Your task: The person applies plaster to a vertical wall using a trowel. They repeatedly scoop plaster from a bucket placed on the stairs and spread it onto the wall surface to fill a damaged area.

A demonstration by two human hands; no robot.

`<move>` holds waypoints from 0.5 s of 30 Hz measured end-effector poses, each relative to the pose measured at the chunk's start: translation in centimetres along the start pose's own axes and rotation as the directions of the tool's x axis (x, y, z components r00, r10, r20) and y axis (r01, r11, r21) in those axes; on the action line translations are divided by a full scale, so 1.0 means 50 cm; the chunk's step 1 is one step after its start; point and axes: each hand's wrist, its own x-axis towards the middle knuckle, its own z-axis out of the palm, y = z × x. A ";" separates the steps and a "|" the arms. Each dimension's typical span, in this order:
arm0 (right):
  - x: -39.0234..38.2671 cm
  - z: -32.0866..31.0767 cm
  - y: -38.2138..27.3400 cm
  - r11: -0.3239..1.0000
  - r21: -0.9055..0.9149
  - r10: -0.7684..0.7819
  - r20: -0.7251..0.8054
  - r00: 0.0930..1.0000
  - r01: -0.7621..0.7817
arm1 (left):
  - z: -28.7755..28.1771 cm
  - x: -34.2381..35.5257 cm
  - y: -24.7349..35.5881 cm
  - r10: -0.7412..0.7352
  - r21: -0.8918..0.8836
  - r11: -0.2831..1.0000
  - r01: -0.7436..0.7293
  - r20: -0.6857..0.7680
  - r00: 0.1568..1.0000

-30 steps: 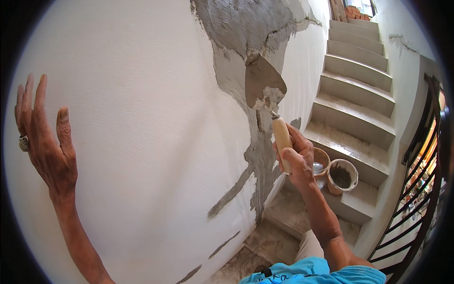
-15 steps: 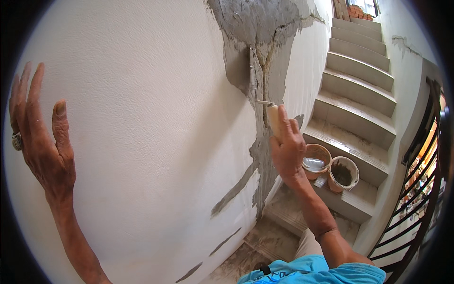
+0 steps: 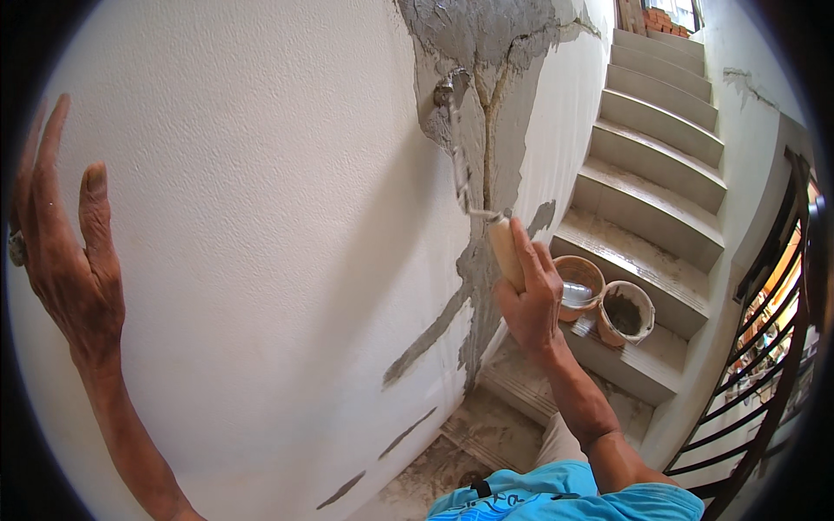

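Note:
My right hand (image 3: 532, 300) is closed round the pale handle of a plastering trowel (image 3: 459, 152). Its thin blade is seen nearly edge-on against the wall, with a lump of grey mortar at its upper end. Behind it, a patch of wet grey mortar (image 3: 486, 35) spreads over the white wall (image 3: 261, 174), and a crack (image 3: 491, 113) runs down through it. My left hand (image 3: 74, 252) is raised at the far left by the wall, fingers stretched and thumb apart, holding nothing. A ring shows on one of its fingers. Whether its palm touches the wall I cannot tell.
Two buckets stand on a stair step right of my hand: one (image 3: 580, 282) with something clear inside, the other (image 3: 625, 313) with grey mortar. Tiled stairs (image 3: 647, 187) climb away to bricks (image 3: 667, 22) at the top. A dark metal railing (image 3: 747, 382) curves along the right.
The trowel has come slightly down and turned, so a mortar lump now shows at its upper end. My left hand has shifted a little leftward. The view has moved slightly.

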 end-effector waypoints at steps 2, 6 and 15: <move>0.025 0.008 0.014 1.000 -0.029 0.005 -0.054 0.999 -0.006 | 0.002 -0.002 -0.001 -0.009 -0.012 1.000 0.009 0.000 1.000; 0.066 0.021 0.004 0.998 -0.041 0.050 -0.086 0.995 -0.053 | 0.006 -0.004 -0.001 -0.026 -0.031 0.999 0.026 -0.007 1.000; 0.025 -0.007 -0.038 0.982 0.164 0.079 0.065 0.995 -0.089 | 0.015 -0.010 -0.005 -0.039 -0.071 0.997 0.038 -0.010 0.999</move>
